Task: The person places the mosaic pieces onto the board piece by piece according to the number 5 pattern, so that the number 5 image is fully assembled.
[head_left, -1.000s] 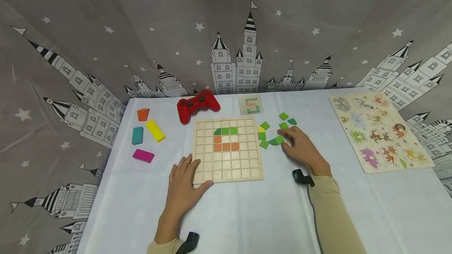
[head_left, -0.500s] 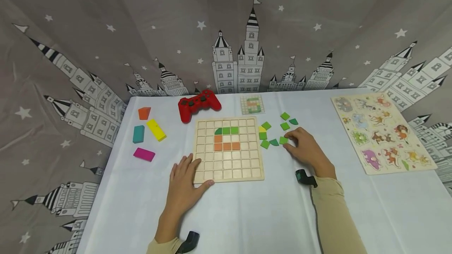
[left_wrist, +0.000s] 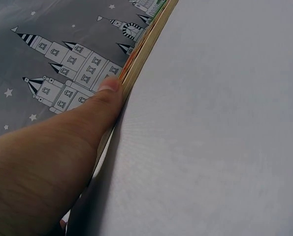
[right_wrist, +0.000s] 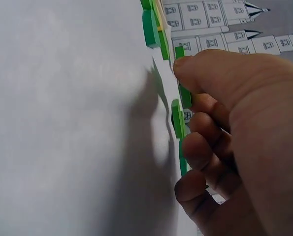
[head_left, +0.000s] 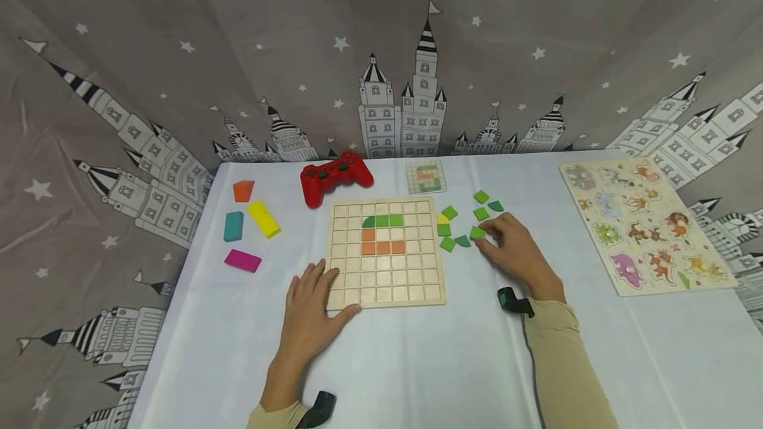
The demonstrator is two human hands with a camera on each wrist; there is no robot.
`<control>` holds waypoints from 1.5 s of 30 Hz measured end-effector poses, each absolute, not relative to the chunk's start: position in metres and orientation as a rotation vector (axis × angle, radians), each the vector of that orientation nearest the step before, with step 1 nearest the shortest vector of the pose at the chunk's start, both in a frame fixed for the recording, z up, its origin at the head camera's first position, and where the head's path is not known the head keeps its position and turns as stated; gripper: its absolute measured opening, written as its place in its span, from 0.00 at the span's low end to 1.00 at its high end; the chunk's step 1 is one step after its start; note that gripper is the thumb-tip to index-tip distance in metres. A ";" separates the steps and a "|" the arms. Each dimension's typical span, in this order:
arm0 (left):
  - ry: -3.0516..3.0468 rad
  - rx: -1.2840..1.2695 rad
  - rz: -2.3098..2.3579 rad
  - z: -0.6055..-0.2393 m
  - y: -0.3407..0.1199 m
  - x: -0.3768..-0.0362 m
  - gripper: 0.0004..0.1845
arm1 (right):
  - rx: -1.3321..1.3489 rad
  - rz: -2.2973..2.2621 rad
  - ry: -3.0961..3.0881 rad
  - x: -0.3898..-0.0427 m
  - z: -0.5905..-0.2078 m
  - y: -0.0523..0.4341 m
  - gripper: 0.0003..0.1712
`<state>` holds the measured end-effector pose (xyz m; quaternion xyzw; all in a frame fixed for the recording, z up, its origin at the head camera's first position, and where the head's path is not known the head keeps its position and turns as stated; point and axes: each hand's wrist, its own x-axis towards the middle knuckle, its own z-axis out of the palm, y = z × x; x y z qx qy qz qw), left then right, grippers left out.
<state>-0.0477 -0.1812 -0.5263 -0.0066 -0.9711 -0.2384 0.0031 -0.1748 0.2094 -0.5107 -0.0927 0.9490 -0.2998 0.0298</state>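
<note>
A wooden grid board [head_left: 385,286] lies mid-table with a few green and orange tiles [head_left: 381,234] set in its upper squares. My left hand [head_left: 316,286] rests flat on its near left corner, and the thumb [left_wrist: 104,101] lies against the board's edge [left_wrist: 146,44]. Loose green tiles [head_left: 448,212] are scattered to the right of the board. My right hand [head_left: 491,234] is among them, thumb and curled fingers pinching a green square tile [head_left: 477,233] [right_wrist: 184,96] that lies on the cloth. A small pattern card [head_left: 426,177] lies behind the board.
A red game controller [head_left: 336,177] sits behind the board. Orange [head_left: 242,190], yellow [head_left: 263,219], teal [head_left: 233,226] and magenta [head_left: 242,261] blocks lie at the left. An animal puzzle board [head_left: 646,224] is at the right. A star-and-castle curtain surrounds the table.
My right hand drew back slightly to the right, uncovering the green tiles it was over, and now stays at one square tile. The left hand has not moved.
</note>
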 end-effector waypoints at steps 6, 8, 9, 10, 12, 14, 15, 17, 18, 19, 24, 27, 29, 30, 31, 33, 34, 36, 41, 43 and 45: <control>-3.046 0.010 -0.744 -0.527 -0.182 -0.046 0.46 | -0.346 -0.939 2.918 -0.177 -0.506 0.195 0.21; -3.050 0.012 -0.744 -0.527 -0.183 -0.046 0.46 | -0.385 -0.941 2.919 -0.179 -0.505 0.190 0.20; -3.052 0.014 -0.744 -0.528 -0.183 -0.045 0.46 | -0.400 -0.940 2.919 -0.180 -0.505 0.187 0.20; -3.052 0.014 -0.750 -0.528 -0.183 -0.045 0.46 | -0.415 -0.940 2.918 -0.181 -0.504 0.184 0.20; -3.048 0.010 -0.751 -0.528 -0.183 -0.046 0.46 | -0.440 -0.939 2.911 -0.183 -0.503 0.179 0.19; -3.038 0.004 -0.755 -0.527 -0.183 -0.046 0.46 | -0.458 -0.939 2.898 -0.185 -0.501 0.172 0.20; -3.035 0.003 -0.758 -0.527 -0.183 -0.046 0.46 | -0.463 -0.938 2.892 -0.187 -0.500 0.169 0.20; -3.031 -0.001 -0.764 -0.526 -0.182 -0.046 0.46 | -0.478 -0.934 2.883 -0.189 -0.499 0.163 0.20; -3.031 -0.002 -0.769 -0.526 -0.182 -0.046 0.46 | -0.483 -0.933 2.877 -0.191 -0.498 0.159 0.21; -3.033 -0.001 -0.774 -0.526 -0.182 -0.046 0.46 | -0.490 -0.933 2.872 -0.192 -0.497 0.155 0.21; -3.052 0.000 -0.778 -0.524 -0.181 -0.046 0.47 | -0.528 -0.933 2.846 -0.198 -0.494 0.137 0.21; -3.053 -0.003 -0.773 -0.524 -0.181 -0.046 0.47 | -0.553 -0.939 2.826 -0.203 -0.493 0.125 0.21; -3.044 -0.009 -0.770 -0.524 -0.181 -0.046 0.47 | -0.571 -0.929 2.816 -0.207 -0.493 0.117 0.21; -3.041 -0.014 -0.765 -0.525 -0.181 -0.046 0.47 | -0.577 -0.926 2.810 -0.209 -0.492 0.114 0.21; -3.038 -0.020 -0.761 -0.525 -0.181 -0.046 0.47 | -0.584 -0.919 2.805 -0.210 -0.492 0.111 0.21; -3.034 -0.028 -0.756 -0.526 -0.182 -0.046 0.47 | -0.598 -0.898 2.804 -0.214 -0.493 0.105 0.21; -3.034 -0.032 -0.752 -0.527 -0.182 -0.046 0.47 | -0.606 -0.881 2.806 -0.215 -0.493 0.103 0.21; -3.035 -0.037 -0.750 -0.527 -0.182 -0.046 0.47 | -0.614 -0.866 2.811 -0.217 -0.493 0.099 0.21; -3.037 -0.037 -0.759 -0.526 -0.182 -0.046 0.48 | -0.609 -0.811 2.826 -0.218 -0.491 0.093 0.20; -3.039 -0.034 -0.759 -0.525 -0.182 -0.046 0.48 | -0.596 -0.790 2.828 -0.217 -0.491 0.092 0.20; -3.041 -0.032 -0.758 -0.525 -0.182 -0.046 0.48 | -0.585 -0.779 2.829 -0.218 -0.492 0.091 0.20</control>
